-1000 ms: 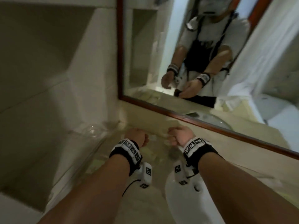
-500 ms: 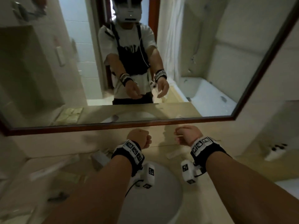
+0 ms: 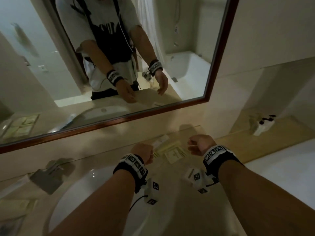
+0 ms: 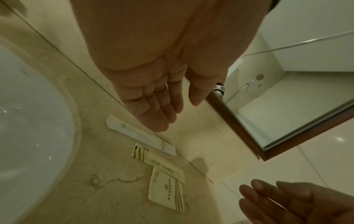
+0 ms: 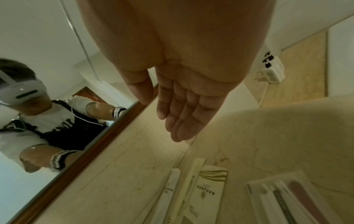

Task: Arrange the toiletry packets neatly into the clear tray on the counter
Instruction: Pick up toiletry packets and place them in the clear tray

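Your left hand [image 4: 153, 94] and right hand [image 5: 184, 109] both hover palm-down over the counter [image 4: 107, 189], fingers straight and relaxed, holding nothing. The toiletry packets [image 4: 166, 192] lie flat on the marble just beyond your fingertips, beside the sink [image 4: 28, 121].

- Left hand [image 3: 142, 152] bare; forearm bare to the frame edge.
- Left wristband [image 3: 132, 165]: black strap with a white band of square black-and-white coded markers.
- Left wrist camera [image 3: 152, 193]: small white box under the wrist, same markers, thin black cable [image 3: 136, 202] trailing.
- Right hand [image 3: 201, 145] bare; right wristband [image 3: 216, 155] of matching black strap and marker band.
- Right wrist camera [image 3: 197, 178]: white, marker-tagged, short black lead.
- Mirror reflection [image 3: 95, 28]: white short-sleeved T-shirt with dark print, black chest harness, thin white cable [image 3: 125, 40].
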Demonstrator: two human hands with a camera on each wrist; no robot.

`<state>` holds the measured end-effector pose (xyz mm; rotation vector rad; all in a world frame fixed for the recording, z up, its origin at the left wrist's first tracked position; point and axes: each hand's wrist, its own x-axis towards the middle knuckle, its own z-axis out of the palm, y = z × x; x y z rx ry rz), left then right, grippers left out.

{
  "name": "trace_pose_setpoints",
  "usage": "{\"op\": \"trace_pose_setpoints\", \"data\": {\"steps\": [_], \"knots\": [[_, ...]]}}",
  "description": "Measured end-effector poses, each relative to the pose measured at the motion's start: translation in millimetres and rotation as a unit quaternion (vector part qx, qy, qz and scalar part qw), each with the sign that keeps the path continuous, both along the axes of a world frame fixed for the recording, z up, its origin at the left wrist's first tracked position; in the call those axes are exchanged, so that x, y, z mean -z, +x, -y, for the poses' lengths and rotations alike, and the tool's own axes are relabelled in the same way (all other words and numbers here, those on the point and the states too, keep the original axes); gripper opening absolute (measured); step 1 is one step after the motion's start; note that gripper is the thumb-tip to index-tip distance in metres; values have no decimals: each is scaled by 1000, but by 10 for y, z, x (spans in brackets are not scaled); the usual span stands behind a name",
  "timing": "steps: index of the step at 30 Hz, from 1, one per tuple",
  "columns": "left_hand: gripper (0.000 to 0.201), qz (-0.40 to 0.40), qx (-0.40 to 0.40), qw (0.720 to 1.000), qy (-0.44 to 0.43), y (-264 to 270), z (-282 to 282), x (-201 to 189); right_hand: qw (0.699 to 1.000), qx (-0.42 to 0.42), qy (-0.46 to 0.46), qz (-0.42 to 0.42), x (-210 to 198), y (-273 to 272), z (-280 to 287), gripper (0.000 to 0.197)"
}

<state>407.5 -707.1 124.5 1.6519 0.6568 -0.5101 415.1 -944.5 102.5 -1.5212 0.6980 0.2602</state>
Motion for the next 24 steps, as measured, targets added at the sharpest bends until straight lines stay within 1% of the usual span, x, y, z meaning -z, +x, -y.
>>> {"op": "trace_pose_setpoints", "data": {"steps": [3, 7, 12, 17, 20, 24], "knots": [[28, -40, -7, 999, -2, 154, 134, 173, 999, -5, 7, -31, 204, 92, 42, 12], [15, -81, -1, 997, -3, 303, 300, 446, 996, -11, 24, -81, 432, 208, 107, 16], [16, -136, 10, 991, 14, 531, 416, 850, 993, -6, 40, -107, 748, 380, 181, 26], [15, -162, 18, 987, -7, 690, 491, 1118, 990, -18, 35, -136, 1025, 565, 176, 38], [16, -170, 25, 985, -22, 780, 515, 1241, 988, -37, 19, -149, 1112, 647, 145, 43], [19, -172, 54, 983, -20, 824, 533, 1413, 986, -47, 4, -157, 1220, 716, 104, 43]]}}
